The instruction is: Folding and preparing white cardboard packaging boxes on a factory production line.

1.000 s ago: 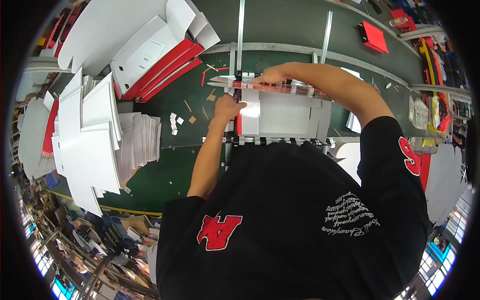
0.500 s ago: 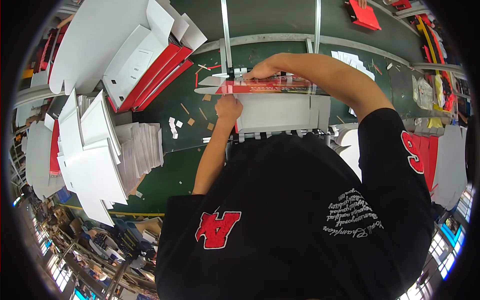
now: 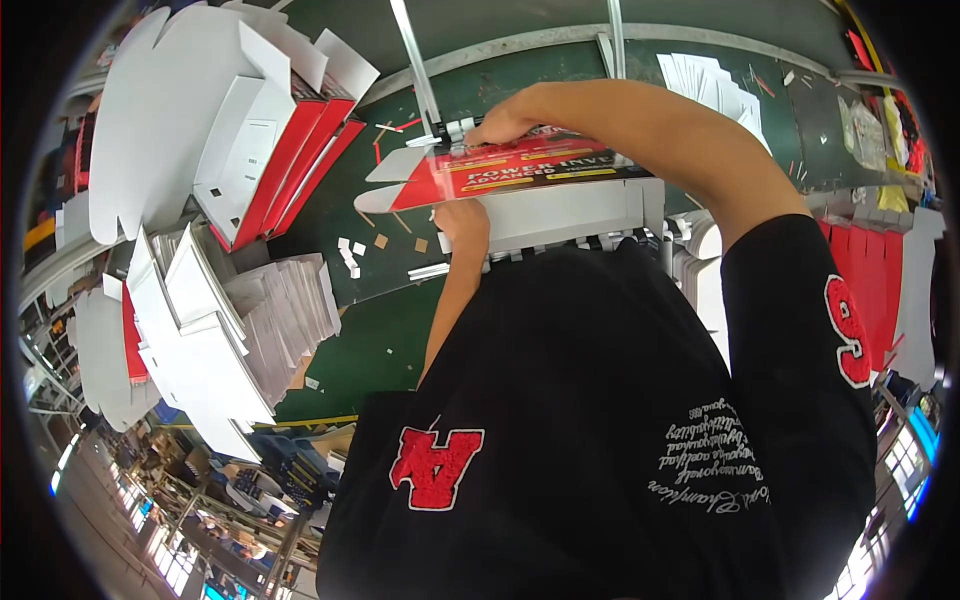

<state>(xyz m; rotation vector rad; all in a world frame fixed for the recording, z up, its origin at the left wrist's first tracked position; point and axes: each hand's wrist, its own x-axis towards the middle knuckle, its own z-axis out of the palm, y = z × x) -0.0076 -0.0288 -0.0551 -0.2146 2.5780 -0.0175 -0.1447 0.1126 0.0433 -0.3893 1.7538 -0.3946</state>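
Observation:
In front of me a cardboard box [image 3: 560,217] with a white inside lies in a metal-and-black frame. Its red and black printed panel [image 3: 520,170], with two pale end flaps, slants over the far part of the box. My left hand [image 3: 463,225] is closed at the box's near left corner, its fingertips partly hidden under the panel. Across the panel reaches my right arm; my right hand [image 3: 505,117] has bent fingers closed on the panel's far left edge, beside a small metal fitting [image 3: 458,130]. The thumb there is hidden.
Red and white folded boxes [image 3: 285,165] stand at the left, with stacked white card blanks [image 3: 285,320] nearer me. White sheets [image 3: 705,85] lie at the far right. Upright metal bars [image 3: 415,60] rise beyond the frame. Card scraps [image 3: 350,258] litter the green table [image 3: 385,320].
The panel has tipped so more of its printed face shows, and its near edge has come lower over the box. Both hands stay at its left end. The whole view has shifted slightly.

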